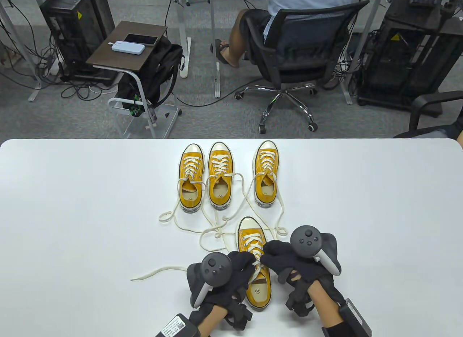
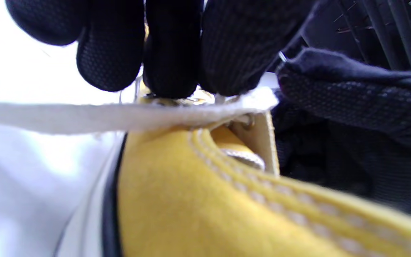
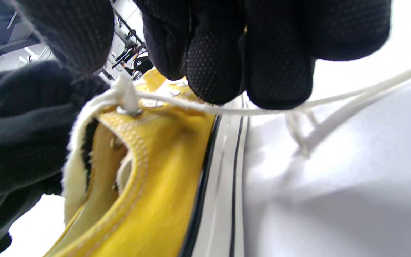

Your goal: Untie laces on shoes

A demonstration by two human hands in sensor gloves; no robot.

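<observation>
— Near the table's (image 1: pixel 72 206) front edge, what is listed?

— One yellow shoe (image 1: pixel 257 279), toe pointing away, heel towards the person. Both gloved hands sit over its upper eyelets.

— Left hand (image 1: pixel 231 275)?

— Comes in from the bottom edge, tracker (image 1: pixel 213 270) on its back, knuckles up. Fingers curled down onto the top of the shoe. In the left wrist view the fingertips (image 2: pixel 171 71) bunch together directly above a flat white lace (image 2: pixel 120 116) that runs sideways across the opening; they touch it, but whether they pinch it I cannot tell.

— Right hand (image 1: pixel 289 261)?

— Mirrors it from the other side, tracker (image 1: pixel 307 243) uppermost, fingers curled in towards the tongue. In the right wrist view the fingertips (image 3: pixel 227 71) press on a thin, taut lace strand (image 3: pixel 298 105) leading from the top eyelet out over the table; the grip looks like a pinch.

— Other stock?

— Three matching shoes (image 1: pixel 224 177) in a row farther back, toes away, their loose laces (image 1: pixel 202 224) trailing over the table towards the near shoe.
</observation>
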